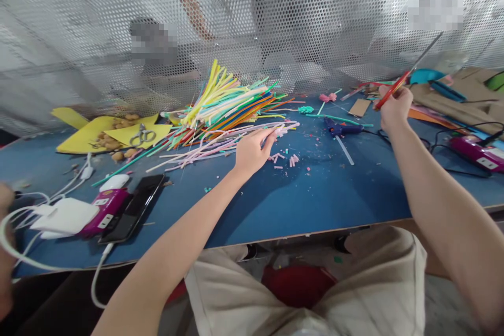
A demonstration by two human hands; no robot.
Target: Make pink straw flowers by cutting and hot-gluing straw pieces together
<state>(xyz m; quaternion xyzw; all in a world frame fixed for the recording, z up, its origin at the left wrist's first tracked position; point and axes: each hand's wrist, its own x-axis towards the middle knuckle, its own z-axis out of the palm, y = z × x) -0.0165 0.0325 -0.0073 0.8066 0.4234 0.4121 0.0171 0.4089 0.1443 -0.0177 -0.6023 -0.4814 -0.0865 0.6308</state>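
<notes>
My left hand is over the front bundle of pale pink and lilac pipe cleaners. Its thumb and fingers are pinched together at the right ends of the strands, on what looks like a pale pink pipe cleaner; the fingers partly hide it. Short pink cut bits lie on the table just right of this hand. Raised at the right, my right hand is closed round the red handles of a pair of scissors, whose long blades point up and away to the right.
A big multicoloured pipe cleaner pile lies behind. A blue glue gun with a glue stick rests right of centre, near twisted green and pink pieces. Small scissors, a phone and power strips are around. Perforated metal stands behind.
</notes>
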